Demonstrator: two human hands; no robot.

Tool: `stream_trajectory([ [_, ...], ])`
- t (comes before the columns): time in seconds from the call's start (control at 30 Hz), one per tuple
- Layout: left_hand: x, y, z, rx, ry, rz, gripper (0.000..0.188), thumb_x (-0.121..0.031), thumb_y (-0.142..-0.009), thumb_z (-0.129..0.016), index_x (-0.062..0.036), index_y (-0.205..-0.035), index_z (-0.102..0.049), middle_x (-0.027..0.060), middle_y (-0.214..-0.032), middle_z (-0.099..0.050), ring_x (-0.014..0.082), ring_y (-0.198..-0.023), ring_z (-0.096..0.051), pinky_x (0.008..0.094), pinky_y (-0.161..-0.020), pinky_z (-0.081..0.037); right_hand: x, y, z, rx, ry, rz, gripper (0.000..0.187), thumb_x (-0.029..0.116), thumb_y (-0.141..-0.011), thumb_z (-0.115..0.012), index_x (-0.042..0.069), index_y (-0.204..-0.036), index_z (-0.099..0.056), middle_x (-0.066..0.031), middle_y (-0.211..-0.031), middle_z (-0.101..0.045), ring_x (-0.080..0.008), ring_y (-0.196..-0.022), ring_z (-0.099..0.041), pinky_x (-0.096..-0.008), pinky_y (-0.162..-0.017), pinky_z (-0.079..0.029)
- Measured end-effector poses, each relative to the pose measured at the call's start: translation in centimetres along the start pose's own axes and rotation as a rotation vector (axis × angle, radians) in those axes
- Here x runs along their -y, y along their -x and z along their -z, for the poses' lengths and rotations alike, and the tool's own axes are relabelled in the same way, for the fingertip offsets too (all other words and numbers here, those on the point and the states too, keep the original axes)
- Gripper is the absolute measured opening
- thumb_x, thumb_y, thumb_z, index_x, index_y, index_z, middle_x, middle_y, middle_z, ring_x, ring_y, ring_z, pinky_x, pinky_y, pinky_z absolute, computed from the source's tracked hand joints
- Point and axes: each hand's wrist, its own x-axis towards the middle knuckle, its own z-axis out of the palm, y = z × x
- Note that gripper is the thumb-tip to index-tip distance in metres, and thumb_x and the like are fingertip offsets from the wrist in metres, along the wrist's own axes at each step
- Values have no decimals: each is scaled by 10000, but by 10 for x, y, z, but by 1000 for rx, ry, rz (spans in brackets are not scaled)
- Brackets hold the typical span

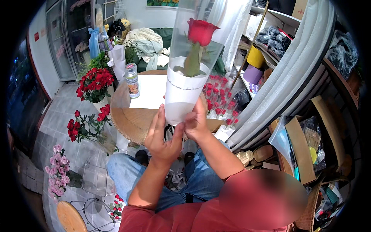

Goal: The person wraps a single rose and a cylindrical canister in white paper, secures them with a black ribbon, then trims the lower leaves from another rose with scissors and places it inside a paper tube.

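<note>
A single red rose (pixel 201 33) stands upright inside a flower sleeve (pixel 183 89), clear at the top and white on its lower part. Both hands hold the sleeve up in front of me by its narrow lower end. The fingers of my left hand (pixel 162 135) press along its lower left side, the thumb near the bottom tip. On the other side, my right hand (pixel 196 121) is closed round the lower right edge. Some of its fingers are hidden behind the sleeve. Below the rose bloom, a green leaf (pixel 192 62) shows through the clear film.
Beyond my hands is a round wooden table (pixel 129 121) bearing a white sheet (pixel 148 87) and a spray can (pixel 132 81). Several wrapped red roses (pixel 220 94) stand behind it to the right. Red roses (pixel 95 82) and pink roses (pixel 58 170) fill vases at left. Open cardboard boxes (pixel 299 149) are at right.
</note>
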Motion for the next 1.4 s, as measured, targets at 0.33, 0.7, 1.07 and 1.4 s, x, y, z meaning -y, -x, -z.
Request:
stream_trajectory([
  [0.33,13,7,1,-44,612,463,555,-173,-1012,-639,130,-1440,-457,217,-1364,-606,261,-1199,-632,367,-1011,-498,-9,9,8,195,-138,-165,1157,689,-751,-790,14,-1547,-292,-102,-1400,-555,-201,-1290,-534,-361,-1093,-424],
  [0.7,5,-45,26,301,664,644,760,-63,-704,-881,2,-1340,-469,104,-1205,-630,202,-1106,-632,341,-959,-515,-17,11,14,284,193,-220,884,191,-787,-888,30,-1517,-416,-126,-1372,-606,-211,-1266,-580,-369,-1075,-464],
  [1.07,-2,-44,4,44,527,571,751,-17,-805,-833,25,-1397,-371,147,-1285,-572,219,-1161,-610,355,-979,-512,-15,19,-7,-23,469,140,814,172,-732,-902,-11,-1425,-517,-224,-1215,-669,-346,-1118,-680,-414,-938,-545],
  [1.4,19,-43,17,125,571,481,939,-76,-736,-887,10,-1483,-324,159,-1315,-585,234,-1168,-614,391,-1003,-512,-10,26,-4,-5,517,211,800,220,-727,-903,-12,-1401,-541,-218,-1137,-682,-374,-1036,-684,-433,-897,-544],
])
